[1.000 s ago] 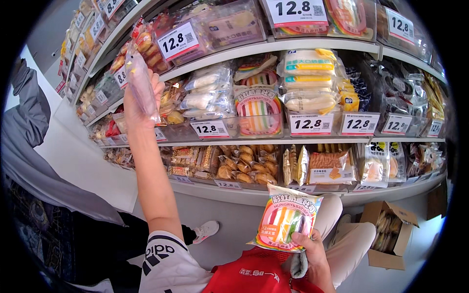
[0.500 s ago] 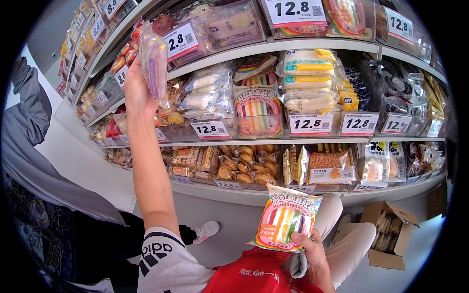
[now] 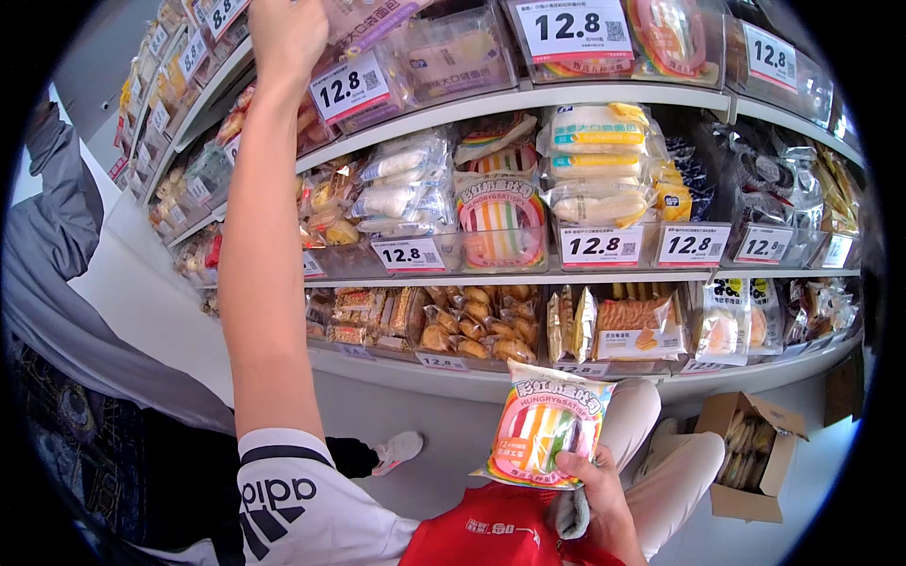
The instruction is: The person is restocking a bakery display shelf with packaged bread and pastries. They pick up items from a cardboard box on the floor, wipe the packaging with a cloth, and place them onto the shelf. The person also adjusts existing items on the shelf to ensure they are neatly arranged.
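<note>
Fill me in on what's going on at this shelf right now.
A person stands at a store shelf of packaged baked goods. The left hand is raised to the top shelf, holding a clear snack packet up there. The right hand is low near the waist, gripping a rainbow-striped bread bag by its bottom edge, along with a grey cloth. An open cardboard box of more goods sits on the floor at right.

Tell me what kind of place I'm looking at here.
Most likely a shop's packaged-bakery aisle. Tiered shelves hold wrapped breads and cakes, with price tags clipped along the edges, and an open cardboard carton of stock sits on the floor. The right hand holds a rainbow-striped snack bag.
</note>
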